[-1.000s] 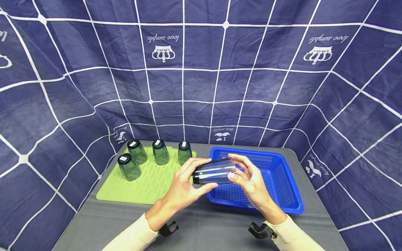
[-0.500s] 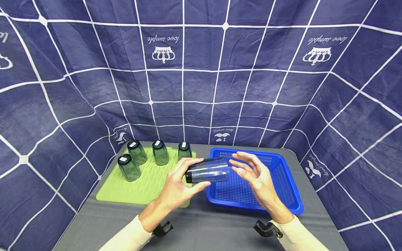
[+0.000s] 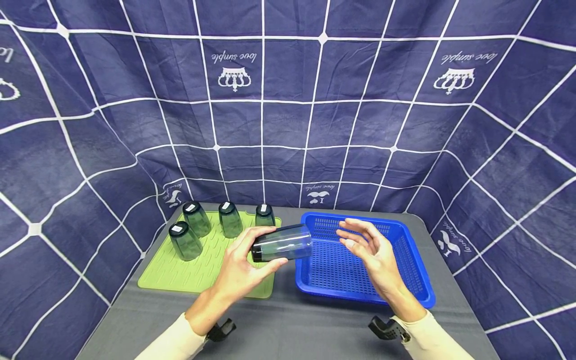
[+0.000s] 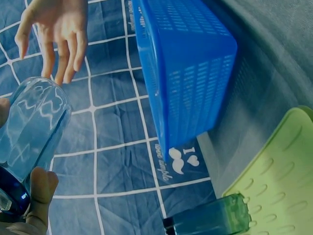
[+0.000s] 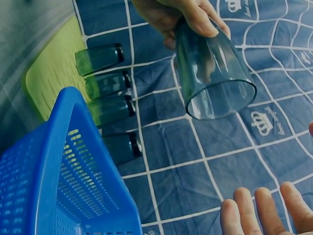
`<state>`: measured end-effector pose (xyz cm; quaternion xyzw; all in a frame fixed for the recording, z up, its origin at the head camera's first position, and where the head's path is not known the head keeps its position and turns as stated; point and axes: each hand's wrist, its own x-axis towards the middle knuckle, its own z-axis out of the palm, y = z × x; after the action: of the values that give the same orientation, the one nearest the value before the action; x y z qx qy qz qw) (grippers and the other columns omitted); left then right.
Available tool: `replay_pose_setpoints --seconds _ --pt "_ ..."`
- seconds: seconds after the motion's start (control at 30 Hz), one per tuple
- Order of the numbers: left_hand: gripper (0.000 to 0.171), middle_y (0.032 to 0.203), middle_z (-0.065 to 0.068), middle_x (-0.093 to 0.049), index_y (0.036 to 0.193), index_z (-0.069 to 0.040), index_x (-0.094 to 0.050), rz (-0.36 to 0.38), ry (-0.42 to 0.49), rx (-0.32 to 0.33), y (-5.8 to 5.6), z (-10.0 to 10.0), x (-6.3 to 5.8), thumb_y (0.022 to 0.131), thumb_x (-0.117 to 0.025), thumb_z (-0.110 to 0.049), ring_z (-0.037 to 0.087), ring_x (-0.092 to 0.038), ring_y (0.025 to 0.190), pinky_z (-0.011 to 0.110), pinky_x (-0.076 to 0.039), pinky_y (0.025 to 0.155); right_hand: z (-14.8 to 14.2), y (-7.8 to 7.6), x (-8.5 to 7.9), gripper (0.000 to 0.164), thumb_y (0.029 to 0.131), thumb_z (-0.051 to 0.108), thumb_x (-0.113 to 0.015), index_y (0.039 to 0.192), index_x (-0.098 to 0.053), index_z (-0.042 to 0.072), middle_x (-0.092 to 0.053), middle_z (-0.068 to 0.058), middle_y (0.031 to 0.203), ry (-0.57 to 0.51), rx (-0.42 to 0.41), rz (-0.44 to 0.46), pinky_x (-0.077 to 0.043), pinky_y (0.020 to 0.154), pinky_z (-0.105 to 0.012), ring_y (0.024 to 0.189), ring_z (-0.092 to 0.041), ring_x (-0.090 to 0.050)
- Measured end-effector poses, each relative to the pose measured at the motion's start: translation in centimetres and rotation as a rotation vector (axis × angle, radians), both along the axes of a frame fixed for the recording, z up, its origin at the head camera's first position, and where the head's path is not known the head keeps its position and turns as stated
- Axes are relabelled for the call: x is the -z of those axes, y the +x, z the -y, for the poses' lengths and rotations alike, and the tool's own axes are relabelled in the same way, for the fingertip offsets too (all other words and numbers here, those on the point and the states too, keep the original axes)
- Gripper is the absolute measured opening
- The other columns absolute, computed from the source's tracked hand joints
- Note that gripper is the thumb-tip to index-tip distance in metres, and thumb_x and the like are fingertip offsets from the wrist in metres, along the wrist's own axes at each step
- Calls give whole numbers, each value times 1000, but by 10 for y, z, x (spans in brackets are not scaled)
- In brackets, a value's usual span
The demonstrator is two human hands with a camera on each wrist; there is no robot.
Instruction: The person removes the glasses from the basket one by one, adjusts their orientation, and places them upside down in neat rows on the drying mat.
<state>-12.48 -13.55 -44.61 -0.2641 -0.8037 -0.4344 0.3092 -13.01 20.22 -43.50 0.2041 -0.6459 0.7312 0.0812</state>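
My left hand [image 3: 240, 265] grips a clear bluish drinking glass [image 3: 288, 242] around its dark base end. The glass lies on its side in the air, its mouth [image 5: 221, 100] pointing right, between the mat and the basket. Fingers and thumb sit on opposite sides of it. My right hand [image 3: 371, 252] hovers over the blue basket [image 3: 423, 280], apart from the glass, fingers loosely bent with nothing in them. Several similar glasses stand upside down on the green mat [image 3: 202, 272], one of them a glass [image 3: 185, 242] at the left front.
Along the mat's back edge stand more upturned glasses, including one [image 3: 264, 216] at the right corner. The blue plastic basket occupies the right part of the grey table [image 3: 288, 325]. A dark blue checked cloth [image 3: 288, 120] hangs behind and at both sides.
The right hand has let go of the glass's mouth end and drawn back to the right. The left hand has carried the glass left, towards the mat.
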Motion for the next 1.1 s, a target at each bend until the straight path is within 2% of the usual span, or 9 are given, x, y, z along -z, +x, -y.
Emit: replay_pose_setpoints --seconds 0.3,0.47,0.83,1.1 --pt "77 128 -1 -83 145 -20 -77 3 -16 -71 0 16 2 77 -112 -29 21 -80 114 19 -57 102 -9 -2 2 49 109 -10 -67 156 -55 -16 -79 5 147 68 46 -19 -66 107 -25 135 -15 -80" --pt "77 131 0 -82 146 -20 -77 32 -22 -88 1 24 2 78 -111 -28 22 -80 119 16 -56 105 -13 -4 5 48 109 -10 -68 155 -57 -15 -78 6 147 109 64 -44 -66 103 -22 136 -14 -80" --pt "77 128 5 -84 141 -17 -75 7 -38 -166 -2 44 13 73 -112 -25 23 -81 109 19 -56 96 -22 -7 8 49 107 -8 -71 155 -60 -10 -76 10 149 195 102 -61 -66 101 -21 138 -13 -77" --pt "78 126 4 -85 141 -14 -74 22 -50 -218 -2 57 16 73 -112 -23 21 -81 105 16 -54 94 -27 -9 10 48 107 -8 -73 153 -62 -9 -74 9 151 231 128 -83 -63 108 -19 137 -8 -76"
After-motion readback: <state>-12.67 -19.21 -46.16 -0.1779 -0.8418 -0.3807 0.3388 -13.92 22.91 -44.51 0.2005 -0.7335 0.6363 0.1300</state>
